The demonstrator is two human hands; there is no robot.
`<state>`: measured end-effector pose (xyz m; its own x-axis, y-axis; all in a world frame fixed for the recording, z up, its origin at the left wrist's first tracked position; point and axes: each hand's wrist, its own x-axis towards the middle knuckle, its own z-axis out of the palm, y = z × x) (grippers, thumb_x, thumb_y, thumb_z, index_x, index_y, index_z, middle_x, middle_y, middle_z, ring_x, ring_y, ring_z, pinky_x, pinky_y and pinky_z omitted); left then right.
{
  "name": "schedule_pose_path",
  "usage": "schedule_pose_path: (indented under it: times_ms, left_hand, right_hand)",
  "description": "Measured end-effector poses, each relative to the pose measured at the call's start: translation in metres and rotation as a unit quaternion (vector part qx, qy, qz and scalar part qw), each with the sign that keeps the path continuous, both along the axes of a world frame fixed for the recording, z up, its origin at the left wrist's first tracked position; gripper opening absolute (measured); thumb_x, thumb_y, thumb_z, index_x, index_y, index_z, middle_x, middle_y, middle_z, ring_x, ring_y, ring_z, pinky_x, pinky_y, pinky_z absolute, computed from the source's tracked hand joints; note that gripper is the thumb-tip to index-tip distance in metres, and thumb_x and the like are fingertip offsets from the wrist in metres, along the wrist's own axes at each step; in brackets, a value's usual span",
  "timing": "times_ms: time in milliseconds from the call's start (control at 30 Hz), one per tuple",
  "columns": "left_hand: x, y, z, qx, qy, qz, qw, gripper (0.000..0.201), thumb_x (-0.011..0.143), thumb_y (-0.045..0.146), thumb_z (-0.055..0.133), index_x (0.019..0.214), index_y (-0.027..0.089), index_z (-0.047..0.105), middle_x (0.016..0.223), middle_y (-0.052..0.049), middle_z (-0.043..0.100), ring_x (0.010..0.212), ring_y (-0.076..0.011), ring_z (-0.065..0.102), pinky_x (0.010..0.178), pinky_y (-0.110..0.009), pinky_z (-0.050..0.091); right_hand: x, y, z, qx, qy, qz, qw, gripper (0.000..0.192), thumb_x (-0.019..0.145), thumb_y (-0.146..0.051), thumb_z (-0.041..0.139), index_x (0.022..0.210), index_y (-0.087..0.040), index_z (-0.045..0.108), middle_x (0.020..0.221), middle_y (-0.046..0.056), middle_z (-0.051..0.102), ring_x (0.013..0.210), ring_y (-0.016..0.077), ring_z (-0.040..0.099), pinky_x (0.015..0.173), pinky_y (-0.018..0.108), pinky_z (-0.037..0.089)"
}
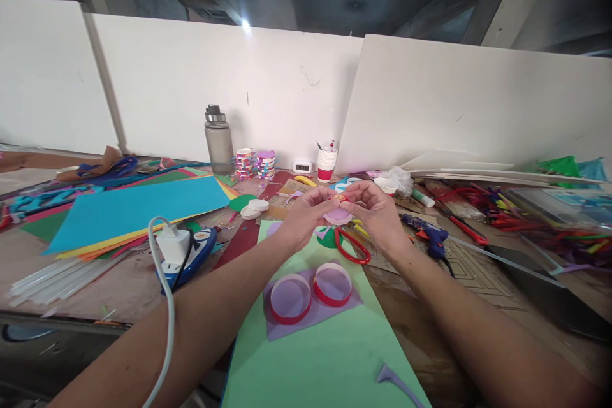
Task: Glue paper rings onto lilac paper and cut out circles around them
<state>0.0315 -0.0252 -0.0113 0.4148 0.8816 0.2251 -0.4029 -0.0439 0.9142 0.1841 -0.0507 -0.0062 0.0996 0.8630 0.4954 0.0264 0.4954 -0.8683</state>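
Both hands (342, 207) pinch a lilac disc (338, 215) above green paper (325, 357).

Two rings (310, 292) lie side by side on a paper scrap (313, 315), which lies on a big sheet (329, 357) on the worktop (129, 287); the scissors (352, 245) lie behind them; the bottle (218, 140) stands far behind, left of the cup (327, 164); the glue gun (430, 239) lies at the right.

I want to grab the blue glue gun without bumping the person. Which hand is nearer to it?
Right. The right hand is just left of the blue glue gun; the left hand is farther left, beyond it.
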Motion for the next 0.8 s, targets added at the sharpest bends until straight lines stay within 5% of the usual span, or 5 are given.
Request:
schedule_pose_path:
  times_ms: [800]
  left_hand:
    - [0.0005, -0.0001, 0.0003, -0.004, 0.002, 0.003, 1.0, 0.037, 0.064, 0.037, 0.085, 0.087, 0.016, 0.065, 0.084, 0.0, 0.062, 0.076, -0.0139, 0.061, 0.07, -0.031, 0.053]
  right_hand:
    - [-0.0009, -0.0003, 0.0005, 0.003, -0.007, -0.007, 1.0, 0.031, 0.064, -0.036, 0.082, 0.085, -0.023, 0.063, 0.082, 0.0, 0.063, 0.074, 0.014, 0.055, 0.067, 0.028, 0.047]
